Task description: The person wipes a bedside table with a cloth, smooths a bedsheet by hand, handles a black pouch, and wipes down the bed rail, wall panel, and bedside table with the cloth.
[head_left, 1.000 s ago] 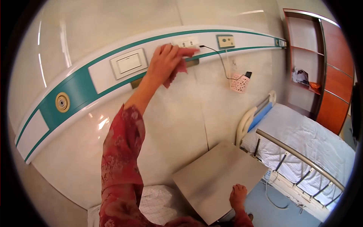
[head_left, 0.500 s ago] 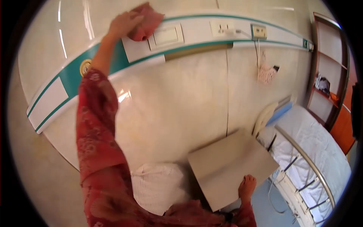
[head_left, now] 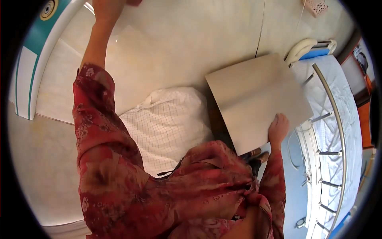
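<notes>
My left hand [head_left: 107,8] is at the top edge of the view, against the pale wall, and its fingers are cut off by the frame. A corner of a red cloth [head_left: 134,2] shows beside it, held in that hand. Lower down at the right, my right hand [head_left: 279,128] rests on the front edge of a beige cabinet top [head_left: 254,95], fingers lying on the surface with nothing in them. Both arms wear red patterned sleeves.
A white checked cover [head_left: 167,127] drapes over something left of the cabinet. On the right stands a bed with white sheets [head_left: 346,103] and a metal side rail [head_left: 332,103]. A teal and white wall panel [head_left: 30,63] runs along the left. A pink basket [head_left: 316,7] hangs at top right.
The view has tilted downward, so the sockets left the frame. My left hand with the red cloth has come down from the wall panel's switch to the wall below. My right hand stays on the cabinet.
</notes>
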`<act>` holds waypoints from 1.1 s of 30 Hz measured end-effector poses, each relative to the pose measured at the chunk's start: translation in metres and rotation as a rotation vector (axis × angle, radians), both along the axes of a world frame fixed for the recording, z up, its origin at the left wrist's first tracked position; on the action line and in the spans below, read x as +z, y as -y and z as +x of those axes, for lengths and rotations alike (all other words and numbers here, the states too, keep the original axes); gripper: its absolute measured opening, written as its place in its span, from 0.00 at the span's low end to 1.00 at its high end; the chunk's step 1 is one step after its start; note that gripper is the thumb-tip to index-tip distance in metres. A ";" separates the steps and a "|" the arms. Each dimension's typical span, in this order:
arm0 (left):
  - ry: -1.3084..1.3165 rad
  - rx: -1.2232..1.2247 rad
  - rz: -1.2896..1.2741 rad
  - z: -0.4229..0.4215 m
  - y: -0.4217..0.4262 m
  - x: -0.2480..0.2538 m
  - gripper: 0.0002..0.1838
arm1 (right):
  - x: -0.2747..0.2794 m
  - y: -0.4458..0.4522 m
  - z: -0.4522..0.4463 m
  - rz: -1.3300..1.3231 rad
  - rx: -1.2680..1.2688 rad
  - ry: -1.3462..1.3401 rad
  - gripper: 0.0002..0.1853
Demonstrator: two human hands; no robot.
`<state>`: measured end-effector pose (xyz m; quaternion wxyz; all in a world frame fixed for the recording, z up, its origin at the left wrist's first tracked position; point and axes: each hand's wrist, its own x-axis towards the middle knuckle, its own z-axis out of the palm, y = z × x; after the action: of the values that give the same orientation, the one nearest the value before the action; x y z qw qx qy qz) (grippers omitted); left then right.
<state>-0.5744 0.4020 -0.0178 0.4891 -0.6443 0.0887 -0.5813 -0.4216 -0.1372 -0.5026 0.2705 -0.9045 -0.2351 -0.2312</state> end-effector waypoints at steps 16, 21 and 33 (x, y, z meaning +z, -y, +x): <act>-0.219 0.110 -0.381 0.003 -0.021 -0.242 0.08 | -0.002 -0.001 0.002 0.016 0.004 -0.015 0.13; -0.293 0.142 -0.447 0.002 -0.020 -0.331 0.06 | -0.003 -0.003 0.003 -0.010 -0.018 -0.028 0.13; -0.840 0.238 -0.503 0.002 0.005 -0.449 0.11 | 0.002 -0.006 0.003 -0.031 -0.030 -0.046 0.13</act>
<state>-0.5724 0.3966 -0.4671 0.3036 -0.9261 0.0610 -0.2153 -0.4181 -0.1315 -0.5006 0.2585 -0.9169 -0.2190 -0.2108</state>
